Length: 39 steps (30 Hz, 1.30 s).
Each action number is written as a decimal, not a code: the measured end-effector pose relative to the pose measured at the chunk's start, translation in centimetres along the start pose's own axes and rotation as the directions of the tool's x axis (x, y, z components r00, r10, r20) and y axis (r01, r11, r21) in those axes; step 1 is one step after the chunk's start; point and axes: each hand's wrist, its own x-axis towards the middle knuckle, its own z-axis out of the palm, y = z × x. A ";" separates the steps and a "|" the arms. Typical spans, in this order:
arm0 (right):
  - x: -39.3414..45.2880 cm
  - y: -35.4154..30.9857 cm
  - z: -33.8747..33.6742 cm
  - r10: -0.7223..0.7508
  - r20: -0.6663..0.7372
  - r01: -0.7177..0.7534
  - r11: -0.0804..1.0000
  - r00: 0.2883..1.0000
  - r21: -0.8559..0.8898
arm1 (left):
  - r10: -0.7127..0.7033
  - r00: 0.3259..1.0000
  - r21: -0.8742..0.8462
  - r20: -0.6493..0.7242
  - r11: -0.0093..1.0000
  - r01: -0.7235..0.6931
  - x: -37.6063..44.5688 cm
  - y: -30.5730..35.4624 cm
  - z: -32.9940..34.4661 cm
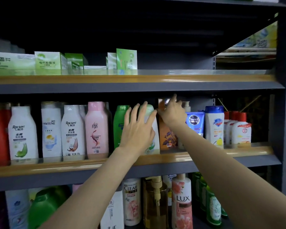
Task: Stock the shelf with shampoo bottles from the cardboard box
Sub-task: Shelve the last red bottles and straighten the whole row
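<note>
On the middle shelf a white bottle with a pale green cap stands between a green bottle and an orange-brown bottle. My left hand lies with straight, spread fingers against the white bottle's front. My right hand grips the top of the orange-brown bottle, its forefinger pointing up toward the shelf above. No cardboard box is in view.
The middle shelf also holds white Rocien bottles, a Pantene bottle, a pink bottle, a blue Nivea tube and a blue-capped bottle. Green boxes sit on the upper shelf. Clear and Lux bottles stand below.
</note>
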 end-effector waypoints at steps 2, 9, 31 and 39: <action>-0.1 -0.1 0.1 0.000 -0.009 0.000 1.000 1.000 0.007 | 0.004 1.000 0.005 -0.011 1.000 -0.004 -0.1 -0.3 0.1; -1.0 0.1 -1.1 0.001 -0.060 0.003 0.998 0.998 0.067 | 0.013 0.999 -0.027 -0.042 1.000 -0.014 -0.1 -0.6 0.7; -1.6 -0.9 -3.1 0.026 0.010 -0.026 0.999 1.000 0.043 | 0.026 0.999 -0.131 -0.028 0.991 -0.030 -2.4 -0.8 0.5; -2.7 -0.6 -3.0 0.047 0.028 -0.046 0.999 0.998 -0.025 | 0.030 1.000 -0.141 -0.009 0.989 -0.031 -3.1 -1.2 0.0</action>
